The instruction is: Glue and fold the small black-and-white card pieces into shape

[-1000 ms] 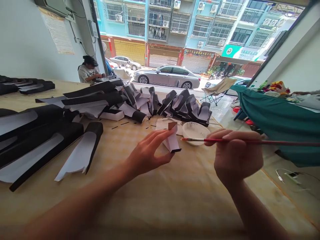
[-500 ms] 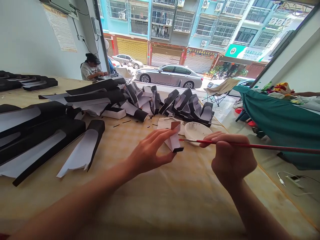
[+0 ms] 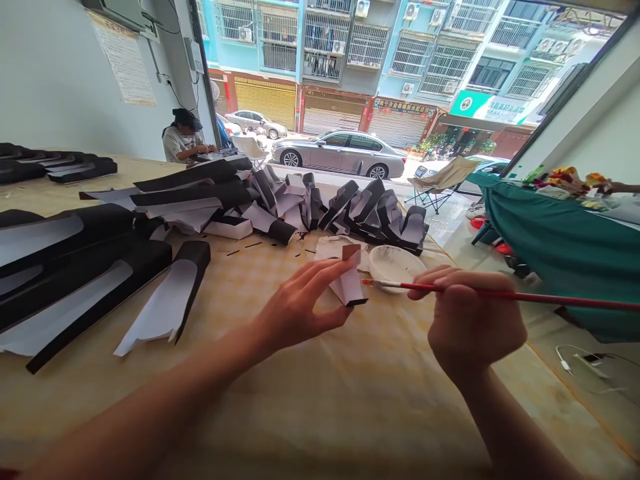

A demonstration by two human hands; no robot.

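Observation:
My left hand [image 3: 300, 300] pinches a small folded piece of white card with black ends [image 3: 350, 283] between thumb and fingertips. My right hand [image 3: 473, 313] grips a thin red-handled paintbrush [image 3: 500, 293], its tip pointing at that piece and stopping a little short of it. Just behind the brush lies a white bowl [image 3: 395, 265] smeared with dark residue. Long black-and-white folded card pieces [image 3: 165, 293] lie to the left of my left hand, and more stand in a heap [image 3: 370, 213] beyond it.
A yellow checked cloth [image 3: 280, 400] covers the table, with black scraps [image 3: 245, 247] on it. A seated person [image 3: 183, 140] works at the far end. A green-draped table [image 3: 550, 247] stands to the right, and a cable [image 3: 575, 363] lies on the floor.
The view has tilted slightly. My right hand has shifted a little, tipping the brush handle, while my left hand still holds the small piece in about the same place.

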